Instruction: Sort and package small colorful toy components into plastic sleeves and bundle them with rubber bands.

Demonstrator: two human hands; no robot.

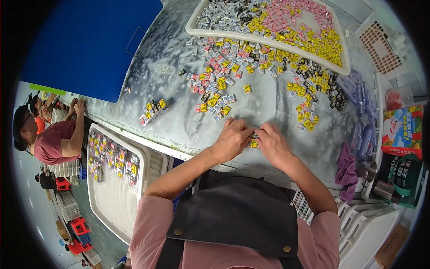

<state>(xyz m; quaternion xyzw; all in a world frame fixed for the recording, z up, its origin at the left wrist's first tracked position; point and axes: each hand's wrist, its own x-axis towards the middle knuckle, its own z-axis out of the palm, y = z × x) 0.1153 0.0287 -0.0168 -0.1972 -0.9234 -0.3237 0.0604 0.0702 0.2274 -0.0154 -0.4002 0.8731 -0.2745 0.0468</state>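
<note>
Near the table's front edge my left hand [234,138] and my right hand [274,142] meet, fingers bent and closed around a small cluster of yellow and dark packs [253,144]. My fingers cover most of it, so its exact make-up is hidden. Just beyond my hands, many loose small packs [218,101] in white, pink, yellow and black are spread over the grey tabletop [188,121]. More yellow and white ones [307,120] lie to the right. Left of my hands, a filled block of such packs [153,111] stands apart on the table.
A white tray [268,41] heaped with packs stands at the back. Clear plastic sleeves [358,107] and a purple cloth [346,172] lie on the right. A blue board [85,45] covers the far left. Below, a white tray [109,201] holds filled blocks. Another person [58,139] works at left.
</note>
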